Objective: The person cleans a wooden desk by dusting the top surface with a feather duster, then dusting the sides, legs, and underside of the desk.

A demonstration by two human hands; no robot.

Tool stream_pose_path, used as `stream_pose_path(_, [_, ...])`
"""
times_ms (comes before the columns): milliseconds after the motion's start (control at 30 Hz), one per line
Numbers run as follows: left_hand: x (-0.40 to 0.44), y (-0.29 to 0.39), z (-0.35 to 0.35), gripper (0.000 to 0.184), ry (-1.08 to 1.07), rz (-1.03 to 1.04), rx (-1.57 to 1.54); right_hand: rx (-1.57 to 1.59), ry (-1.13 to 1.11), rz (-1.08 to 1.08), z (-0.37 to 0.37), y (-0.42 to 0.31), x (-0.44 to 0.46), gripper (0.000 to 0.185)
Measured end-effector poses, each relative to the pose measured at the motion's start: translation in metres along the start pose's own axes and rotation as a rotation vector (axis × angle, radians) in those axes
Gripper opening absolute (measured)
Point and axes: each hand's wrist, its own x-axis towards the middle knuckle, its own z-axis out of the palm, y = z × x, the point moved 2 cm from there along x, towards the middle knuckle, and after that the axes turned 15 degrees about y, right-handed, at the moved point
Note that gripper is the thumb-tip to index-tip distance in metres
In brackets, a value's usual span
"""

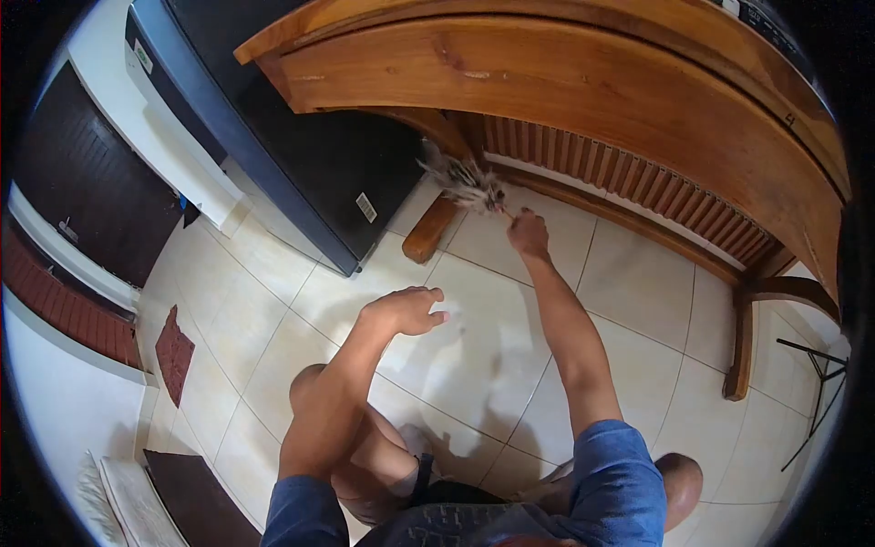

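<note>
A small striped, fluffy kitten [467,187] is on the floor beside the wooden foot of the table, facing my right hand [528,232]. That arm is stretched far forward, with its fingers closed in a pinch close to the kitten's mouth. Something small and pale pinkish seems to show between the fingertips and the mouth, but I cannot make out what it is. Nearer to me, my left hand [407,311] hovers over the tiles, thumb and fingers apart and loosely bent, with nothing between them.
A wooden table [547,77] with a slatted lower panel [629,178] spans the top. Its foot [430,230] juts out near a dark refrigerator [319,173]. A dark red mat [174,356] lies at the left, and a black metal stand [820,374] is at the right.
</note>
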Motion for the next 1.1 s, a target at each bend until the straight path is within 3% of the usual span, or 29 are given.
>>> stream_pose_path(100, [-0.002, -0.002, 0.001, 0.057, 0.044, 0.030, -0.008, 0.034, -0.079, -0.130, 0.020, 0.016, -0.005, 0.019])
stream_pose_path(200, [-0.003, -0.002, 0.001, 0.057, 0.041, 0.025, 0.011, 0.125, -0.123, -0.128, 0.011, 0.018, -0.009, 0.020])
stream_pose_path(300, [-0.003, -0.002, -0.001, 0.057, 0.038, 0.030, -0.001, 0.036, -0.104, 0.010, 0.018, 0.034, -0.007, 0.017])
stream_pose_path(400, [-0.002, -0.001, 0.001, 0.057, 0.029, 0.018, -0.002, 0.123, -0.105, -0.079, 0.027, 0.044, -0.003, 0.016])
stream_pose_path(500, [0.003, -0.006, 0.007, 0.057, 0.026, 0.040, 0.018, 0.149, -0.114, 0.054, 0.021, 0.051, -0.003, 0.018])
stream_pose_path(600, [-0.001, 0.004, 0.002, 0.057, 0.011, 0.030, 0.025, 0.125, -0.075, -0.059, 0.047, 0.068, -0.006, 0.016])
stream_pose_path(700, [-0.003, 0.008, 0.000, 0.057, 0.020, 0.021, 0.008, 0.274, -0.235, -0.154, 0.050, 0.069, -0.026, 0.012])
stream_pose_path(800, [-0.004, 0.009, 0.000, 0.058, 0.015, 0.025, 0.034, 0.206, -0.413, -0.231, 0.039, 0.064, -0.034, 0.011])
stream_pose_path(900, [-0.007, 0.014, -0.004, 0.058, 0.002, 0.006, 0.017, 0.268, -0.246, -0.136, 0.042, 0.074, -0.032, 0.012])
stream_pose_path(1000, [-0.005, 0.010, 0.000, 0.057, 0.016, 0.030, 0.022, 0.251, -0.236, 0.013, 0.046, 0.079, -0.027, 0.013])
stream_pose_path(1100, [-0.007, 0.009, 0.000, 0.057, 0.026, 0.015, 0.014, 0.267, -0.417, -0.221, 0.036, 0.081, -0.025, 0.014])
